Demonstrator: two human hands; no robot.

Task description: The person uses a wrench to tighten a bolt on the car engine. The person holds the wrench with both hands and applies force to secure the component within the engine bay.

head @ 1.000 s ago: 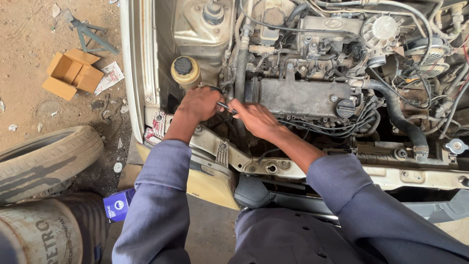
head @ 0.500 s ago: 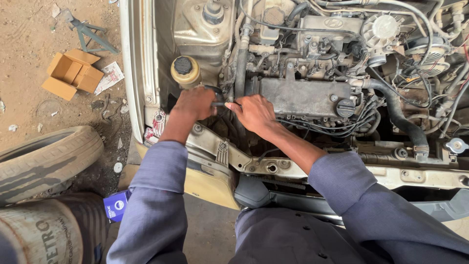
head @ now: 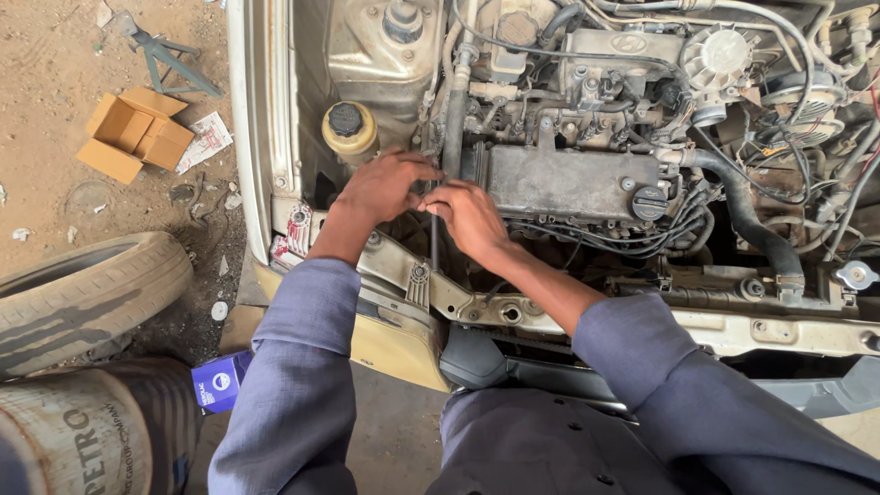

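The sandy dirt ground [head: 55,64] beside the car carries an open cardboard box [head: 136,134] with a crumpled printed paper [head: 207,140] just beside it and a metal stand [head: 163,55] lying near the top edge. Closer in, a worn tyre [head: 87,298] lies flat, with a second tyre [head: 87,435] near it at the bottom corner and a small blue carton [head: 218,380] just beside that, while scattered scraps and pebbles dot the dirt between them

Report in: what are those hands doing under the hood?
Left hand and right hand both gripping a thin dark rod beside the engine cover. Hoses crowd close.
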